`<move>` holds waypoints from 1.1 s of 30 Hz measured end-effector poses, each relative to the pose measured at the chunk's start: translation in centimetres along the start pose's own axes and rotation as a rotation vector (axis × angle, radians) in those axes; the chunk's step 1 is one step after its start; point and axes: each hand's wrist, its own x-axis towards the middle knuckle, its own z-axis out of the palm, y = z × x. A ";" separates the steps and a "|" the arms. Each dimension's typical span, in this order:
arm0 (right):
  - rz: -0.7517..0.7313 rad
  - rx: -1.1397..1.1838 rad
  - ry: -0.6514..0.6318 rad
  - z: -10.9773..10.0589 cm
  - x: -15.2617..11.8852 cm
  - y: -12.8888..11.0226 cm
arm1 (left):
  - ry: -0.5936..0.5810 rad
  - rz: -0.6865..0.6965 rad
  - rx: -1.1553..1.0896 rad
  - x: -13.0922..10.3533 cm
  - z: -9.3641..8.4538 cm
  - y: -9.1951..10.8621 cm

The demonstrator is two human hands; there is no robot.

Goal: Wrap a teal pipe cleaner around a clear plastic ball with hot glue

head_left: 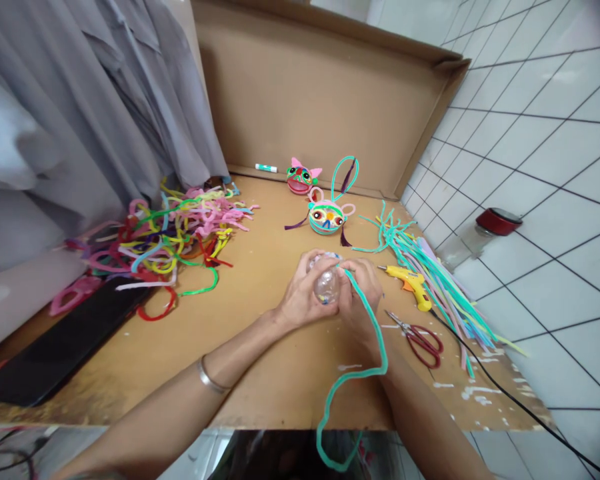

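Note:
My left hand [303, 293] is closed around a clear plastic ball [326, 285] above the middle of the table. Against the ball's right side, my right hand [363, 293] pinches the end of a teal pipe cleaner [375, 327]. From there the pipe cleaner bends down over my right forearm and hangs in a loop past the table's front edge. Beyond my hands sits a decorated ball with a face [326, 219], pink loop ears, a teal handle loop and dark tassels. Behind it is another face ornament [301, 179] with pink pointed ears.
To the right lie a yellow glue gun [410, 283], red-handled scissors [423, 343], a bundle of pipe cleaners [445, 293] and a red-lidded jar [475, 237]. A tangled pipe-cleaner pile [180, 227] and a black slab [65, 343] are at left. A glue stick [266, 168] lies by the cardboard [320, 93].

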 end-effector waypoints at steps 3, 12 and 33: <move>-0.012 0.009 0.018 0.1 0.1 0.2 | -0.008 -0.019 -0.008 0.0 0.0 0.0; 0.038 0.104 0.042 0.7 0.2 0.2 | 0.036 -0.093 -0.015 0.6 -0.1 -0.3; 0.150 0.192 -0.088 -0.4 0.5 -0.8 | 0.051 -0.147 -0.004 0.5 -0.3 -1.7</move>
